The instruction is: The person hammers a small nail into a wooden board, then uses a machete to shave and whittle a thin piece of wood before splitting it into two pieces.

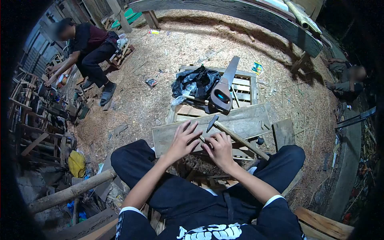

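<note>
Both of my hands are over a grey wooden board (168,138) lying across my lap area. My left hand (184,141) has its fingers spread, with the fingertips near a small piece of wood (202,139). Thumb and fingers of my right hand (219,149) are bent together at the other side of that small piece, and seem to pinch it. A hammer (236,137) rests on the board just right of my hands, its head beyond my right fingertips and its handle toward my right knee.
Beyond the board, a handsaw (226,86) and a black plastic bag (194,82) lie on a slatted wooden crate (254,90). A person (90,52) sits at the upper left, another (348,78) at the far right. A bamboo pole (72,192) is at lower left.
</note>
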Demonstrator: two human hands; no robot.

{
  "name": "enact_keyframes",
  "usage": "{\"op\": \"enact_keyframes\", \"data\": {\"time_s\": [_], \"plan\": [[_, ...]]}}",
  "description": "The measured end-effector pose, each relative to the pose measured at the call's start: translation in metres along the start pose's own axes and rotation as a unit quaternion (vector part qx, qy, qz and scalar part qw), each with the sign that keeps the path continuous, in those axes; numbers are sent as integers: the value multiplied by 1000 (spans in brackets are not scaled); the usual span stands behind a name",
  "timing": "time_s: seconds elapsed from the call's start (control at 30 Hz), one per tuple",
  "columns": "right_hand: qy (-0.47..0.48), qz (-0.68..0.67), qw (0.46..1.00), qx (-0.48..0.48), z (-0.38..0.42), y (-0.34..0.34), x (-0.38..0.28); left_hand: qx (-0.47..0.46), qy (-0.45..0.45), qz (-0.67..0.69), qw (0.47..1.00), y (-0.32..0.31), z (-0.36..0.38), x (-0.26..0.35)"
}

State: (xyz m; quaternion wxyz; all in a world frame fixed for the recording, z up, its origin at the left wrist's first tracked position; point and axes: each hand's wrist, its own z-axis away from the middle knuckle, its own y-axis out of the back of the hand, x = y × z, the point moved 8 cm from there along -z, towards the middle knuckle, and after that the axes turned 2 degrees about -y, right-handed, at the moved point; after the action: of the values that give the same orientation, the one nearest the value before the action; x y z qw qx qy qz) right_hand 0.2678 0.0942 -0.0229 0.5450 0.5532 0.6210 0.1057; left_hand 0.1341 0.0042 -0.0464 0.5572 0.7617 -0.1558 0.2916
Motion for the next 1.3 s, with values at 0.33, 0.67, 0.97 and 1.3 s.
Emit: {"op": "enact_keyframes", "data": {"time_s": [0.33, 0.67, 0.97, 1.3], "plan": [[11, 64, 998, -3, 5, -20, 6, 24, -94, 9, 995, 2, -16, 0], [38, 105, 993, 41, 7, -22, 4, 54, -125, 8, 991, 9, -13, 8], [36, 114, 992, 33, 6, -21, 3, 65, -136, -29, 988, 5, -9, 10], [30, 116, 992, 28, 5, -23, 3, 78, -144, -30, 986, 7, -9, 12]]}}
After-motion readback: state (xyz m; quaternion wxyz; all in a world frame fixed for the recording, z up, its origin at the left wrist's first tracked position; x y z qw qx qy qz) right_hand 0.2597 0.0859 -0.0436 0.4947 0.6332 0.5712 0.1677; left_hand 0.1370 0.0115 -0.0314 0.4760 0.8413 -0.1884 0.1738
